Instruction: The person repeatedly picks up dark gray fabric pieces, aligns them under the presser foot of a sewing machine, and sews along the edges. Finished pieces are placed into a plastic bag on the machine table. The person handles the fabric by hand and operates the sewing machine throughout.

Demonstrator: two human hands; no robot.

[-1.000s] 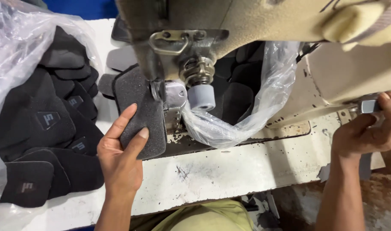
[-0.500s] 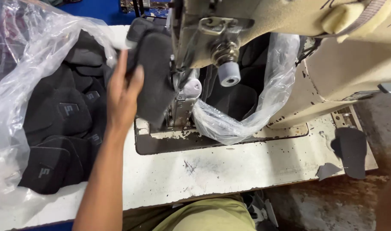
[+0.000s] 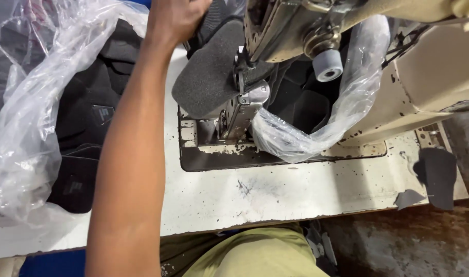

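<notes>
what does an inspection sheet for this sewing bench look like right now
surface: white table, paint chipped and stained, dark plate under the sewing machine head.
job's things: dark padded piece lifted beside the machine's foot.
clutter: clear plastic bag of dark pieces at left; second plastic bag of dark pieces behind the machine; two dark scraps at the table's right edge.
grips: left hand reaches up and grips the padded piece's top; right hand not in view.
cables: nothing seen.
surroundings: olive trouser leg below the table; grimy floor at right.
</notes>
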